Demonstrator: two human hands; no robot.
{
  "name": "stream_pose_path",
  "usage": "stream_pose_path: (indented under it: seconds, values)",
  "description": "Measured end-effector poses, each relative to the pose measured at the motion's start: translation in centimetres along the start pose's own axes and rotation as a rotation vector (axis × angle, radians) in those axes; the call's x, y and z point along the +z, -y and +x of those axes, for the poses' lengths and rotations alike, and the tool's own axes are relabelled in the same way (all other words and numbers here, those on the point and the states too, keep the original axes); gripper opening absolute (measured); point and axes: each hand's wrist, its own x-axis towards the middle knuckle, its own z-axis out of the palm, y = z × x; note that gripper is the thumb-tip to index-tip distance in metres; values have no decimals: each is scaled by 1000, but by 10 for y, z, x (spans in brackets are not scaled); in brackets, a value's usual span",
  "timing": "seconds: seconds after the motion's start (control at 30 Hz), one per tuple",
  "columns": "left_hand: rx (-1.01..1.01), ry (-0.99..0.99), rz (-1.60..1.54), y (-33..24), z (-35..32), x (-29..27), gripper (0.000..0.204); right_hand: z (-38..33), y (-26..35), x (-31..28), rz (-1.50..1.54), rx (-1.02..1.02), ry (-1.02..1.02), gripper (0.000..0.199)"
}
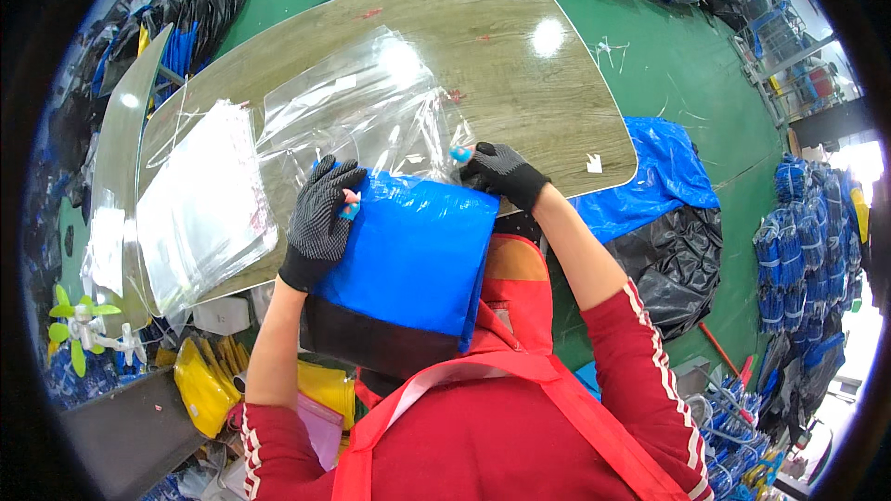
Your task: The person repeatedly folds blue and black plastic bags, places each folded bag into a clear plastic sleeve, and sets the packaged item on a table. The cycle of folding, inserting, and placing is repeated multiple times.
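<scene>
A folded blue tarp-like sheet point(418, 241) with a black lower band lies at the table's near edge, against my front. My left hand point(322, 218), in a dark dotted glove with bare, blue-wrapped thumb tip, is closed on its far left edge. At its far right corner, my right hand point(503, 176) in a matching glove is closed, the blue-wrapped thumb over the near edge of a clear plastic bag point(362, 97). The clear bag lies flat beyond the blue sheet and meets its far edge. My right fingertips are partly hidden.
A stack of clear plastic bags point(209, 204) lies on the left of the wood-patterned table point(501, 37). Blue and black sheeting point(664, 172) is on the green floor at right. Bundled blue goods point(803, 241) stand farther right. Yellow folded pieces point(206, 385) and a small green-bladed fan point(82, 325) sit lower left.
</scene>
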Motion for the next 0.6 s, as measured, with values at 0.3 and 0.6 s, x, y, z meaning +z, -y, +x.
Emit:
stream_pose_path:
  seconds: [0.3, 0.6]
  values:
    - [-126, -10, 65, 1, -30, -10, 36, -67, 3, 18, 394, 25, 48, 37]
    - [-854, -265, -657, 28, -22, 0, 45, -34, -22, 22, -190, -253, -274, 41]
